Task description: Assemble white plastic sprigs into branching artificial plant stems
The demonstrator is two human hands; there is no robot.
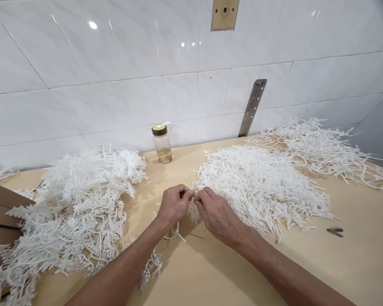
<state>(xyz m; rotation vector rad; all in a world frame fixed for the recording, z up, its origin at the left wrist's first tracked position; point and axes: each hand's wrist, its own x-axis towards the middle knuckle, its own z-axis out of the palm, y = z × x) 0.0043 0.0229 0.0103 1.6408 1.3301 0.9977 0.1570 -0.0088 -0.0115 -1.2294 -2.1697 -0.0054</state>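
My left hand and my right hand meet over the middle of the table, fingertips almost touching. Both are closed in a pinch on thin white plastic twigs, whose gripped ends are mostly hidden by the fingers. Below my left hand a curved white branched strand shows against the tabletop. Just beyond my right hand spreads a pile of short white twigs. Left of my left forearm lies a larger heap of white branched sprigs, and a small clump lies beside that forearm.
A lidded clear bottle with some liquid stands near the tiled wall. A metal bracket leans there. Longer white strands lie at the far right. Small dark slivers lie on the table. A brown box is at left.
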